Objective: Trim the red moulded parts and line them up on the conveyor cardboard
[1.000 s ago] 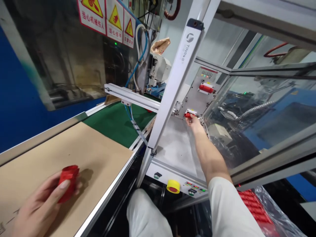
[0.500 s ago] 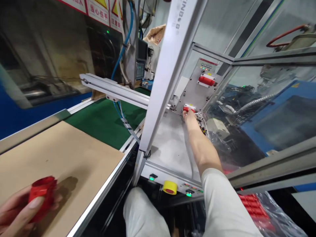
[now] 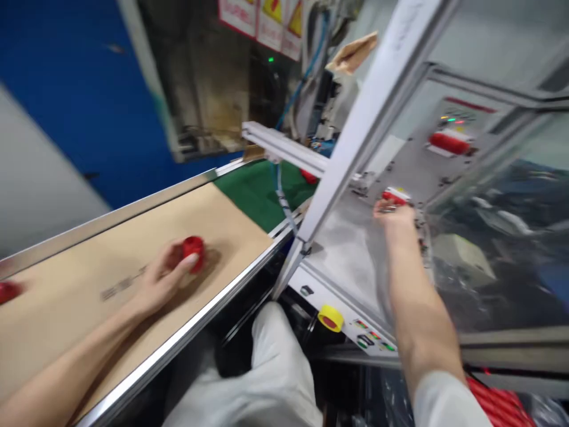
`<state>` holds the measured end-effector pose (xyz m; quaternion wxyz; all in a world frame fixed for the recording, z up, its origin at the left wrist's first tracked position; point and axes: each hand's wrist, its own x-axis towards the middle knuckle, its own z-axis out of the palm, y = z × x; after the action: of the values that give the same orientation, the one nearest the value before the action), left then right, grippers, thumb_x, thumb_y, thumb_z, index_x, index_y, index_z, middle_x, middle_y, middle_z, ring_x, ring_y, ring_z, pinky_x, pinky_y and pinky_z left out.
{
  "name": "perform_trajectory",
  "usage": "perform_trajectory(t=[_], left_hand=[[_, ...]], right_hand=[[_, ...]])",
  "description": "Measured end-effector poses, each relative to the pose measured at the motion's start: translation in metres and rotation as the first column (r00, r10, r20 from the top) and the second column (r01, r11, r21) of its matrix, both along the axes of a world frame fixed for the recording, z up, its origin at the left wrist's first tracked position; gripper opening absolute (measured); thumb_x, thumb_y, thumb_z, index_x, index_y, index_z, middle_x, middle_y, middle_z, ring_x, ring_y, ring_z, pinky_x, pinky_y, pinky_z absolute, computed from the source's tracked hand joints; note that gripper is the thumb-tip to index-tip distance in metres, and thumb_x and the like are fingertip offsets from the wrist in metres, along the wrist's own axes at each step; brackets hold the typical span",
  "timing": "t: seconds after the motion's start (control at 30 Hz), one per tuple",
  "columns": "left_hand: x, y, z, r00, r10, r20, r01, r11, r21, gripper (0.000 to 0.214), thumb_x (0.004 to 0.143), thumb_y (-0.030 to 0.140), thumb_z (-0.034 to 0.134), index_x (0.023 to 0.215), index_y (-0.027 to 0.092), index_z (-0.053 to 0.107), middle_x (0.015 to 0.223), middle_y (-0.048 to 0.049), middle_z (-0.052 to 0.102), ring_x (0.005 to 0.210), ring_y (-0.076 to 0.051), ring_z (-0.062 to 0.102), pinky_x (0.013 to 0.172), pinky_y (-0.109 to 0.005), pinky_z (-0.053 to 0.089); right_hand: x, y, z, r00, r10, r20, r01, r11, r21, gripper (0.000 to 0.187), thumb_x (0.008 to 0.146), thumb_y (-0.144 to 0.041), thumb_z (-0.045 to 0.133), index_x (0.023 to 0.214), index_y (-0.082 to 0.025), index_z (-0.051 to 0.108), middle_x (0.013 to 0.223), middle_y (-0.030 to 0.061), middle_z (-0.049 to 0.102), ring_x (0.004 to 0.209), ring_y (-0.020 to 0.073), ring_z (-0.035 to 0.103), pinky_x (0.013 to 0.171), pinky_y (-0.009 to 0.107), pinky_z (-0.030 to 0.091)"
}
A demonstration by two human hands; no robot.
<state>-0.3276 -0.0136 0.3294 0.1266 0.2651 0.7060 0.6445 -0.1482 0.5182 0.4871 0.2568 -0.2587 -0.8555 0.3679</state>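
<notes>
My left hand (image 3: 163,277) is closed around a short, hollow red plastic part (image 3: 194,254), its round opening facing up, just above a brown cardboard sheet (image 3: 222,222). Inside the framed machine, my right hand (image 3: 393,212) reaches to the lower holder on a grey upright panel (image 3: 420,172). Its fingers are closed at a red part (image 3: 396,196) seated there, partly covered by the hand. Higher on the same panel sits a longer red cylindrical piece (image 3: 448,143) in a white holder.
A green belt (image 3: 262,193) runs beyond the cardboard, with another red piece (image 3: 308,176) on it. One more red piece (image 3: 9,290) lies at far left. An aluminium post (image 3: 360,142) stands between my hands. A yellow-ringed button (image 3: 331,318) fronts the machine; red parts (image 3: 498,403) fill the lower right.
The view has swung left, showing more cardboard and my left forearm. My left hand still holds its red part; my right stays at the lower holder. Green lights on the front buttons have dimmed.
</notes>
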Motion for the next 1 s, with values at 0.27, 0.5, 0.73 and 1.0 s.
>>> perform_trajectory(t=[0.27,0.5,0.73,1.0], left_hand=[[0.075,0.007,0.039,0.964,-0.173,-0.202,0.177,0.984,-0.001,0.042,0.101,0.038,0.067,0.139,0.027,0.053,0.128,-0.0090,0.064,0.111,-0.021,0.066,0.101,-0.039,0.058],[0.155,0.023,0.067,0.897,-0.251,-0.364,0.208,0.966,-0.153,0.074,0.079,0.016,0.067,0.151,0.022,0.056,0.095,-0.0006,0.075,0.071,-0.016,0.067,0.072,-0.030,0.058],[0.191,0.030,0.058,0.871,-0.246,-0.426,0.148,0.957,-0.249,0.075,0.071,0.017,0.064,0.147,0.021,0.064,0.116,-0.0067,0.084,0.091,-0.025,0.081,0.081,-0.036,0.064],[0.221,0.041,0.055,0.889,-0.202,-0.412,0.043,0.931,-0.363,0.078,0.072,0.024,0.061,0.149,0.014,0.061,0.120,-0.0130,0.084,0.101,-0.033,0.082,0.087,-0.045,0.066]], right_hand=[[0.093,-0.240,-0.053,0.763,-0.249,-0.596,-0.266,0.720,-0.641,0.028,0.097,-0.054,0.075,0.087,-0.028,0.077,0.060,-0.0023,0.055,0.076,0.0222,0.071,0.085,0.051,0.065],[0.079,-0.324,-0.077,0.848,0.436,-0.303,-0.529,0.739,-0.417,0.028,0.095,-0.044,0.081,0.112,-0.023,0.085,0.071,0.0001,0.066,0.062,0.0130,0.057,0.057,0.026,0.048],[0.092,-0.316,-0.089,0.775,0.574,-0.262,-0.629,0.669,-0.395,0.019,0.090,-0.039,0.084,0.104,-0.027,0.090,0.088,0.0042,0.084,0.072,0.0177,0.075,0.065,0.027,0.060],[0.102,-0.309,-0.116,0.730,0.558,-0.396,-0.673,0.689,-0.270,0.011,0.094,-0.026,0.079,0.094,-0.028,0.090,0.081,0.0002,0.081,0.071,0.0147,0.073,0.067,0.025,0.059]])
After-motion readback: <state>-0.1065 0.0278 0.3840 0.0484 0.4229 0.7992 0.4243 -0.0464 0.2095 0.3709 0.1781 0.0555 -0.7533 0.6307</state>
